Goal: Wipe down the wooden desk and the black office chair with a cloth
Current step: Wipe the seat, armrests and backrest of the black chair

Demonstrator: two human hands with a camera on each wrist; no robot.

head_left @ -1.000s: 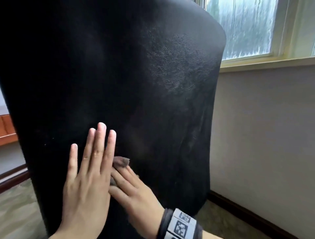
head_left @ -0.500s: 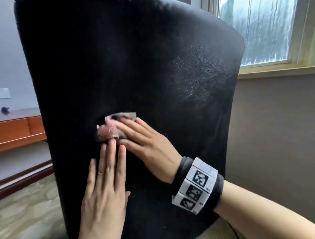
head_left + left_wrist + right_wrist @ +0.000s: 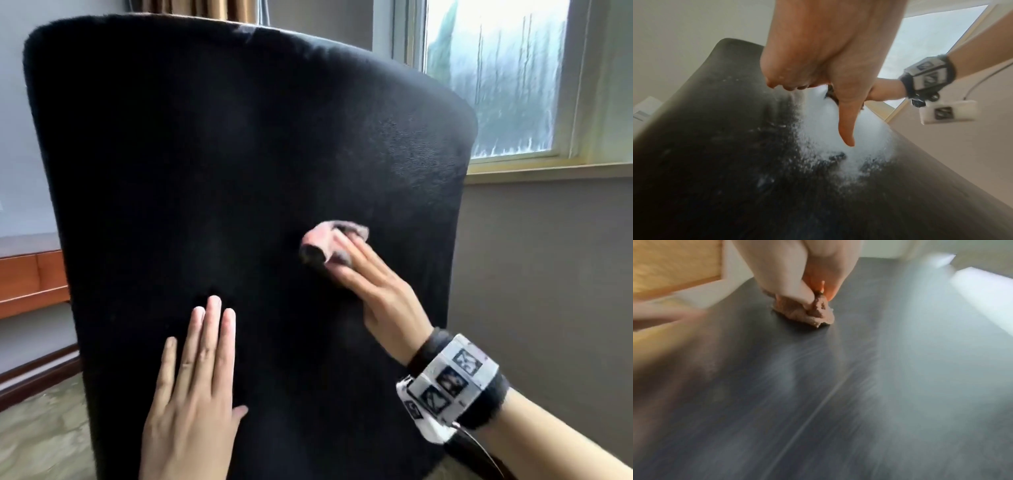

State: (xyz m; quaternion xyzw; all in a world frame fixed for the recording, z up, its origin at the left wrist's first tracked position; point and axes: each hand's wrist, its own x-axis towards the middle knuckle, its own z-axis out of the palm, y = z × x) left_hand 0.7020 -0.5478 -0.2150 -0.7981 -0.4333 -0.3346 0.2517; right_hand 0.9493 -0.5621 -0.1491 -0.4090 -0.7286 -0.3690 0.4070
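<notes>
We are wiping the back of the black office chair (image 3: pixel 239 171), which fills most of the head view. Our right hand (image 3: pixel 376 291) presses a bunched pinkish cloth (image 3: pixel 329 243) against the backrest, right of its middle, fingers laid long and close together over the wad; in the right wrist view the thumb seems to nip the cloth (image 3: pixel 809 311) from below, though blur makes that uncertain. Our left hand (image 3: pixel 195 404) lies flat on the lower part of the backrest, fingers straight and pressed together, thumb out to the side — it holds nothing and steadies the chair.

To do this well we judge it best to keep that brace firm, lean evenly on the cloth and overlap the strokes out to the right edge. The wooden desk (image 3: pixel 30 274) shows at far left. No container is in view.
</notes>
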